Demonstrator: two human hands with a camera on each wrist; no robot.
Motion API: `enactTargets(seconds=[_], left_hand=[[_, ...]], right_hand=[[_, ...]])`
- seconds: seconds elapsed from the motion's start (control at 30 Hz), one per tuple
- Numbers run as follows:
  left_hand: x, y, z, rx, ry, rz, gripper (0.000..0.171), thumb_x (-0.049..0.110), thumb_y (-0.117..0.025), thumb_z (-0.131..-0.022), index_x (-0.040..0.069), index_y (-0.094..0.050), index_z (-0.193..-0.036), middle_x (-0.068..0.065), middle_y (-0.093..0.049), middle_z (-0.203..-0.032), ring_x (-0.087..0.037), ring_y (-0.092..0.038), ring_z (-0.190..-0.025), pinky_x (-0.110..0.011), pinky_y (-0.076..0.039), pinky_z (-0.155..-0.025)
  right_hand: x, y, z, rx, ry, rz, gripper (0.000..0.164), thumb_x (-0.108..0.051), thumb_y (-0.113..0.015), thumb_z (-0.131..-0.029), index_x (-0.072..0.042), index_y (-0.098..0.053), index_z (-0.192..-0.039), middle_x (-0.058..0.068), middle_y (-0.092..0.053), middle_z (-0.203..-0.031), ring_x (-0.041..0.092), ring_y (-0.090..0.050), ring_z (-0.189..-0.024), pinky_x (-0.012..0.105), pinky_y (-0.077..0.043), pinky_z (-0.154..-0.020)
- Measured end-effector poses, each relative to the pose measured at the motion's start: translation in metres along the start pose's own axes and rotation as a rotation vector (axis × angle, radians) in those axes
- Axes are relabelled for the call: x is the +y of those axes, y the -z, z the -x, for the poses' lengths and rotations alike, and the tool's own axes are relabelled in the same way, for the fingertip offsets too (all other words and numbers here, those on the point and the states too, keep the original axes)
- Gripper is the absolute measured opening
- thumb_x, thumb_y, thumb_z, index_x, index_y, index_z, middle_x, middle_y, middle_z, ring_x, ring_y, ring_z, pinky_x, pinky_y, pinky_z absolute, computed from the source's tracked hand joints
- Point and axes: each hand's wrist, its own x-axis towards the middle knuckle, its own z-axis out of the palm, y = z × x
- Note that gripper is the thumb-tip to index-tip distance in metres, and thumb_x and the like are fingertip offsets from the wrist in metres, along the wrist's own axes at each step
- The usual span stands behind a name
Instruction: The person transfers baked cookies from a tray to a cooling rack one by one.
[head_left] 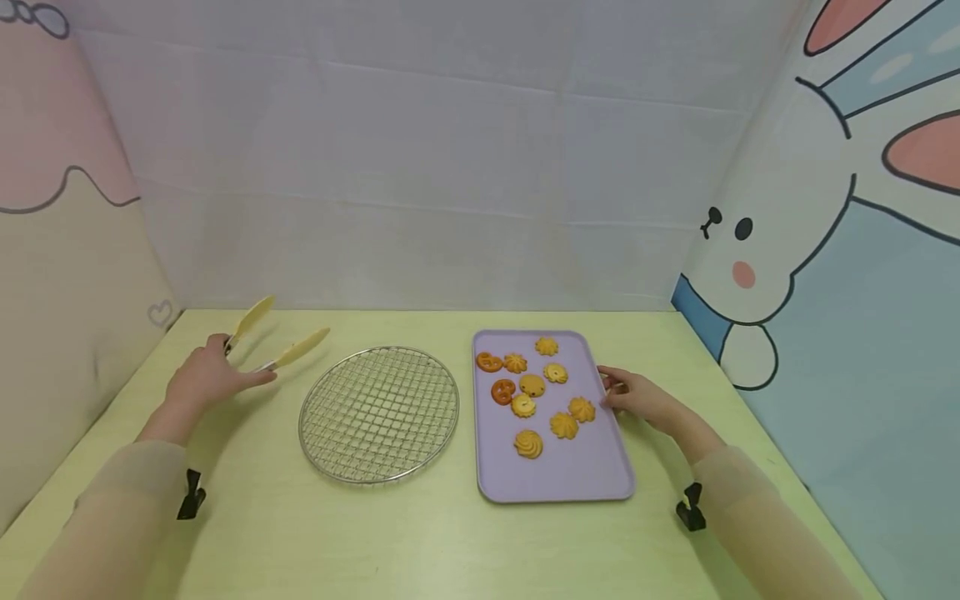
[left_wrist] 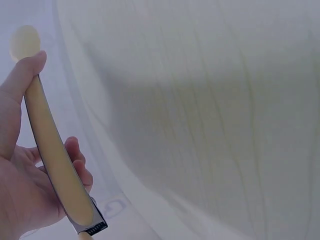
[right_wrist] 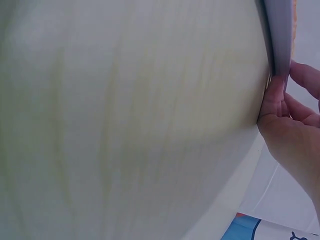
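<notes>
Two grips, probably one to wield and one to steady.
My left hand (head_left: 204,379) holds the splayed tongs (head_left: 303,347), tips free; my right hand (head_left: 639,397) pinches the edge of the lilac tray (head_left: 551,479), right of the wire rack (head_left: 378,414).

Left arm (head_left: 120,517) and right arm (head_left: 765,517) reach forward from the near side; left hand (head_left: 206,377) grips, right hand (head_left: 636,395) pinches.
</notes>
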Motion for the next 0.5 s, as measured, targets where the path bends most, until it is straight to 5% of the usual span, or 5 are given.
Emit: enactTargets(seconds=[0.23,0.5], left_hand=[[0.023,0.008,0.012,0.050,-0.029,-0.011,0.122,0.073,-0.065,-0.069,-0.016,-0.019,-0.140,-0.040,-0.041,-0.122,-0.054,-0.047,-0.106,-0.059,-0.043,-0.068],[0.051,0.013,0.025,0.127,-0.049,-0.029,0.115,0.076,-0.064,-0.065,-0.006,-0.030,-0.138,-0.027,-0.050,-0.109,-0.045,-0.056,-0.091,-0.043,-0.042,-0.053]], right_hand=[[0.002,0.000,0.004,-0.002,0.006,-0.032,0.064,-0.007,-0.057,-0.092,0.005,-0.024,-0.146,0.026,-0.042,-0.131,0.027,-0.048,-0.107,0.024,-0.046,-0.082],[0.000,0.000,0.009,0.007,-0.014,-0.032,0.065,-0.008,-0.060,-0.091,0.003,-0.027,-0.146,0.027,-0.038,-0.140,0.030,-0.046,-0.111,0.025,-0.044,-0.086]])
